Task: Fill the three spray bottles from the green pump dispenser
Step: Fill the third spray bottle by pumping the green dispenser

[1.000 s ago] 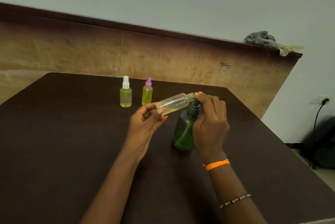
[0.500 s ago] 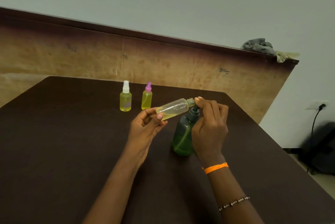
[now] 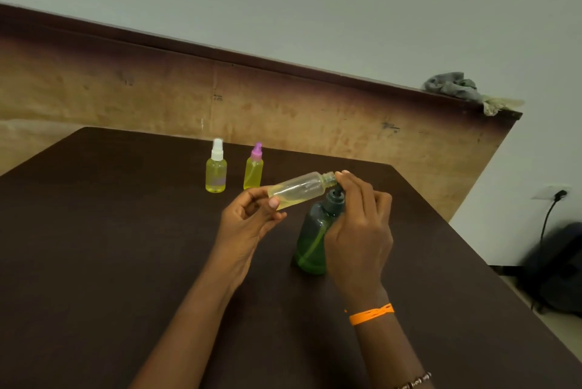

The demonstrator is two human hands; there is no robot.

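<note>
Uncapped bottle (image 3: 297, 189) pinched at base by left hand (image 3: 248, 224), long axis near-horizontal, neck toward right hand (image 3: 359, 231), apparently clasping green pump dispenser (image 3: 315, 239).

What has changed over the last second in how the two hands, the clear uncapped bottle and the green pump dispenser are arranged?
Almost nothing. The left hand keeps the clear uncapped bottle tilted, mouth at the green pump dispenser nozzle; the right hand stays on the pump. Both capped yellow bottles stand untouched.
</note>
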